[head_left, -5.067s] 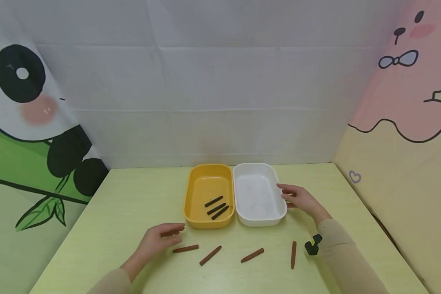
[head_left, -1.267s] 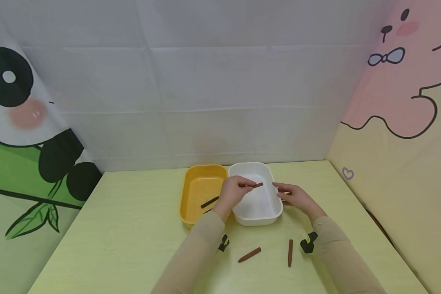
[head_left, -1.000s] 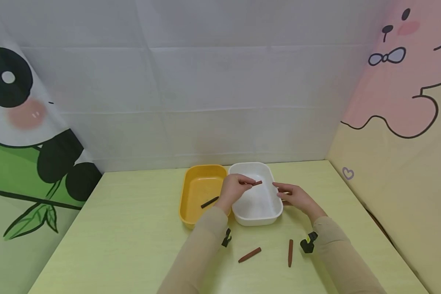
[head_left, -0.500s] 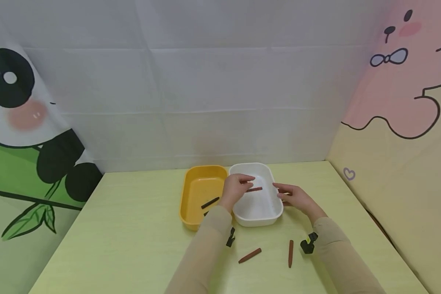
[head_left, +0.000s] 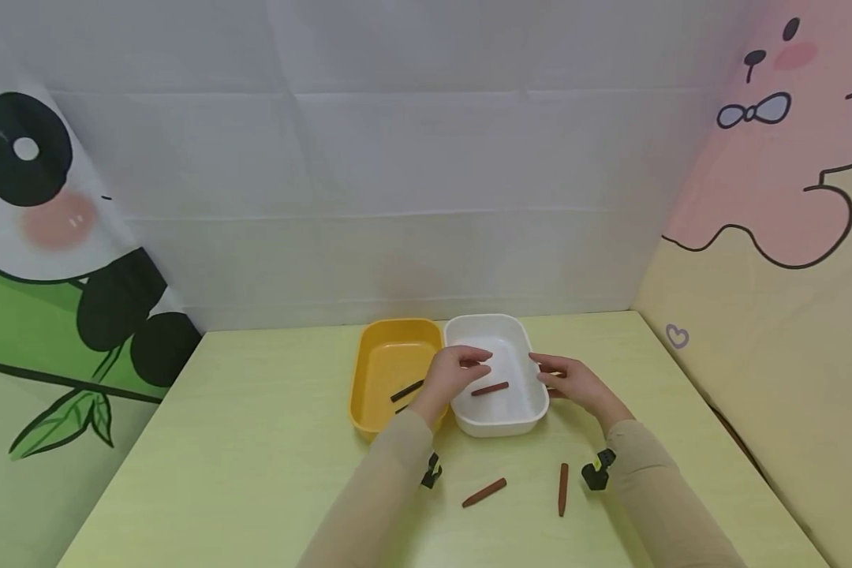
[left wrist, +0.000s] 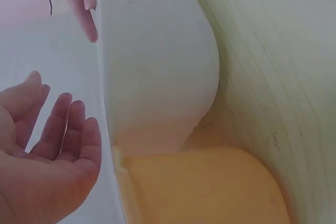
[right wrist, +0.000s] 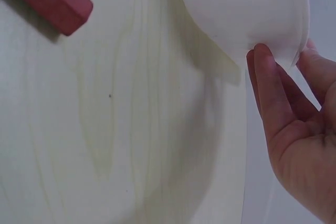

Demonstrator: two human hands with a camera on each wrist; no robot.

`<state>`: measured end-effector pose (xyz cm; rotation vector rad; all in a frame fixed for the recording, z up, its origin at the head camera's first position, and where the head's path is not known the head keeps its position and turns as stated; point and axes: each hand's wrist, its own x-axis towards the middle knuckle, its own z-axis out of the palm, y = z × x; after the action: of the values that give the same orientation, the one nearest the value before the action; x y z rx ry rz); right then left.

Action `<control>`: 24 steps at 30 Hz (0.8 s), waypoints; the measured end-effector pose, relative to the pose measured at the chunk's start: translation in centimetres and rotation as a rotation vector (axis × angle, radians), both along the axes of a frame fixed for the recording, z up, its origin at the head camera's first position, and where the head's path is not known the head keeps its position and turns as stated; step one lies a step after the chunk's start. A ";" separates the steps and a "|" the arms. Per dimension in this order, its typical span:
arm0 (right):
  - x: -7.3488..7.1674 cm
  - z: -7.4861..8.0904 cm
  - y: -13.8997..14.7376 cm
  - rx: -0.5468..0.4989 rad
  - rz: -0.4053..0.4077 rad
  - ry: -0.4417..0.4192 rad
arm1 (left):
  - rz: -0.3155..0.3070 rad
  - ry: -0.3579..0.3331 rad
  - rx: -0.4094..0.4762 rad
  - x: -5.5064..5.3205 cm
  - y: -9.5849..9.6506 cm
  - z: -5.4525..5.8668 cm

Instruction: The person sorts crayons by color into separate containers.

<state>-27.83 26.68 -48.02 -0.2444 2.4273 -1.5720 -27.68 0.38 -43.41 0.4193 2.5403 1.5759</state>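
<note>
My left hand (head_left: 454, 376) hovers over the near left part of the white tray (head_left: 497, 422), thumb and fingers apart and nothing between them. Below its fingertips a reddish-brown crayon (head_left: 490, 389) lies inside that tray. At the tray's right side, my right hand (head_left: 575, 386) holds the rim, with fingertips on the outer wall and the thumb at the edge, as the right wrist view shows. Two more brown crayons, a slanted one (head_left: 484, 492) and an upright-lying one (head_left: 563, 489), rest on the table in front.
A yellow tray (head_left: 369, 339) stands against the white tray's left side. Black crayons (head_left: 406, 391) lie in it, partly hidden by my left arm. Behind the pale yellow table (head_left: 255, 442) rises a white cloth wall (head_left: 412, 158), with printed side walls left and right.
Two brown crayons have left the table's left side since the oldest frame. My left hand carried one over the white tray and has let it drop in. The right hand stays at the rim.
</note>
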 end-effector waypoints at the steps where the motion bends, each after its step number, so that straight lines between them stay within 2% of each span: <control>1: 0.0 0.0 0.0 0.003 0.000 0.001 | -0.008 -0.003 -0.001 0.2 -0.1 0.1; 6: 0.2 0.1 0.1 0.005 0.004 0.002 | -0.052 -0.013 -0.001 1.2 -0.8 0.7; 12: 0.4 0.3 0.0 -0.003 0.002 -0.002 | -0.100 -0.060 0.054 2.5 -1.6 1.4; 19: 0.4 0.3 0.0 -0.014 0.005 -0.010 | -0.152 0.005 0.082 4.4 -3.1 1.5; 24: 0.4 0.2 0.1 -0.012 0.015 0.006 | -0.168 0.062 0.095 6.0 -4.5 1.0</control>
<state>-27.42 26.74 -47.80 -0.2696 2.4149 -1.5824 -21.73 -4.08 -42.44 0.6827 2.4075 1.6488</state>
